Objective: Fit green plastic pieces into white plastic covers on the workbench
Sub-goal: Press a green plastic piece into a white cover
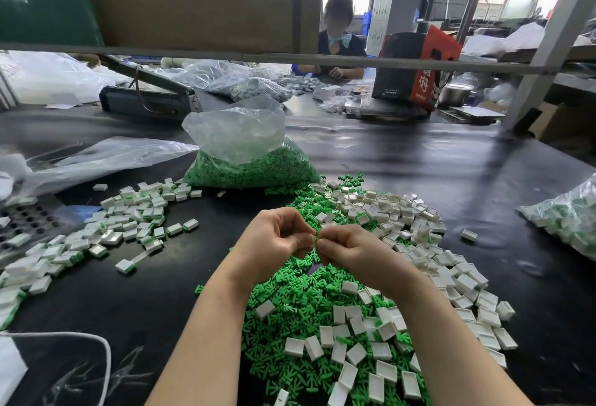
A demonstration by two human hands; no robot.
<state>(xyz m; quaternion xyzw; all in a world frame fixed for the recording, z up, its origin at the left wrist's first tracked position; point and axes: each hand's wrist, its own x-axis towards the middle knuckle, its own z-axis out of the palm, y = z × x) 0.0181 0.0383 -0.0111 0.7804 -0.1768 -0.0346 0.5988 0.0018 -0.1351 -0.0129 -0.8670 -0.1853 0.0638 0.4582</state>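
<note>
My left hand (275, 233) and my right hand (350, 249) meet fingertip to fingertip above the black workbench. My left fingers pinch a small white cover (312, 240). My right fingers pinch a green piece (317, 235) against it; both are mostly hidden by fingers. Below my hands lies a heap of loose green pieces (290, 308). Empty white covers (419, 244) spread over it and to the right. Covers with green pieces fitted in them (129, 221) are piled at the left.
A clear bag of green pieces (248, 163) stands behind the heaps. Another bag of parts (567, 215) lies at the right edge. A perforated tray (29, 221) sits far left. Another person (337, 37) works across the bench beside a red and black box (416, 66).
</note>
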